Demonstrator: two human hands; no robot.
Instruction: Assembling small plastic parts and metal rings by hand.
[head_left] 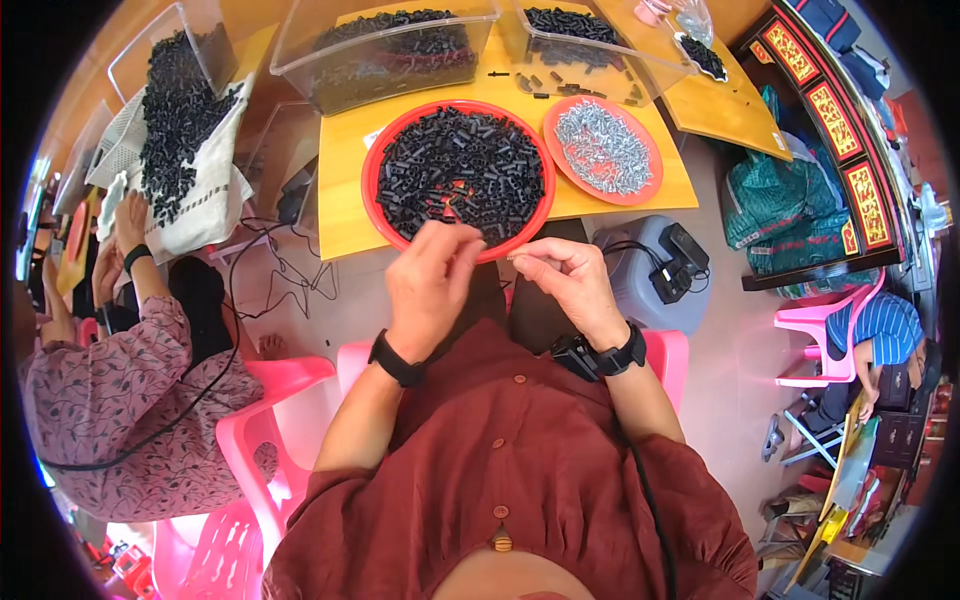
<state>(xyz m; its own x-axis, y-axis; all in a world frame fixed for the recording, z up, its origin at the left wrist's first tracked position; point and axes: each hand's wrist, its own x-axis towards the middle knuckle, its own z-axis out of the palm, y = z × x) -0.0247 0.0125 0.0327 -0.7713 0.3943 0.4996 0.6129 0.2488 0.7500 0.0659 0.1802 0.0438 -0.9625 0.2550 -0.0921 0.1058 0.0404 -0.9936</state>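
Note:
A red round basin (550, 215) full of short black plastic tube-like parts (460, 165) stands at the table's front edge. My left hand (433, 285) is over its near rim, fingers curled together; whatever may be in them is hidden. Close by on the right, my right hand (575, 290) pinches a small pale metallic piece (514, 257) between thumb and forefinger, just off the basin's rim. Small silvery metal pieces (603, 148) cover a red-orange plate (640, 190) to the right of the basin.
Behind the basin are clear plastic bins (375, 85) of black parts on the yellow table (345, 215). On the left, a person (130, 380) reaches toward a black heap (180, 120) on white cloth. A grey-blue stool (640, 300) with black adapters stands right, beyond my knees.

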